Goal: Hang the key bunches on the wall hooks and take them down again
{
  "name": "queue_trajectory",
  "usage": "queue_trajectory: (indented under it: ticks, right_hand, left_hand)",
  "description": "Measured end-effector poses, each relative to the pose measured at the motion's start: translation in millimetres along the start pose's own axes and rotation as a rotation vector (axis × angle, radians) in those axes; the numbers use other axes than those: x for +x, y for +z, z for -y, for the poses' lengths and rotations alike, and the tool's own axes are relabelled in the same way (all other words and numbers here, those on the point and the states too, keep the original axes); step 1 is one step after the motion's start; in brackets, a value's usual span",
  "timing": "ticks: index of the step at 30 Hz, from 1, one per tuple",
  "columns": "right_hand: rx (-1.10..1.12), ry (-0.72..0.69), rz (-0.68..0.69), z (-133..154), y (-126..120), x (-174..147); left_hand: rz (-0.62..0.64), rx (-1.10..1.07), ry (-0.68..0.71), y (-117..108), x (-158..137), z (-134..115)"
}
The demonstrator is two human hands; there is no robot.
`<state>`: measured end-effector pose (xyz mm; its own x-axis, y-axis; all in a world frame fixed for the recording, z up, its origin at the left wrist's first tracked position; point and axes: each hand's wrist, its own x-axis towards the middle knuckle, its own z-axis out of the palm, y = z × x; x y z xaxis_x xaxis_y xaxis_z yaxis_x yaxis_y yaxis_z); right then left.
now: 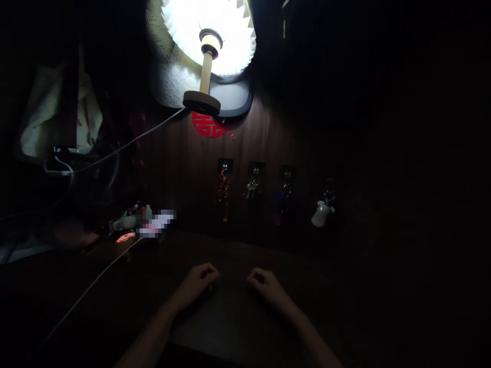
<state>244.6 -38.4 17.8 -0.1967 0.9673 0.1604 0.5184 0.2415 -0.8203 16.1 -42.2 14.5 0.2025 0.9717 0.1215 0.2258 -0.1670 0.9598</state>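
Note:
Both hands rest on the dark tabletop (226,324), a short gap apart. My left hand (201,278) is curled into a loose fist, thumb toward the middle, with no object showing in it. Facing it, my right hand (264,282) is also closed; thumb and forefinger form a small ring with nothing visible inside. Dim light blurs the details of the fingers.
A lit lamp (207,74) with a pleated shade hangs above, its cable (146,134) running left. Keys (251,189) and a white charm (321,213) hang on the back panel. At left lie a blurred-out bright item (157,224) and a thin cord (97,280).

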Motion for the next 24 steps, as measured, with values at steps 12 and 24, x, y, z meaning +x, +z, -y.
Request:
queue_trajectory:
  ticks: [12,24]
  right_hand:
    - [-0.380,0.028,-0.012,-1,14,0]
    - [-0.317,0.009,0.031,3,11,2]
  left_hand:
    - [-0.462,0.204,0.301,-30,99,-52]
    - [-0.825,0.327,0.095,-1,181,-140]
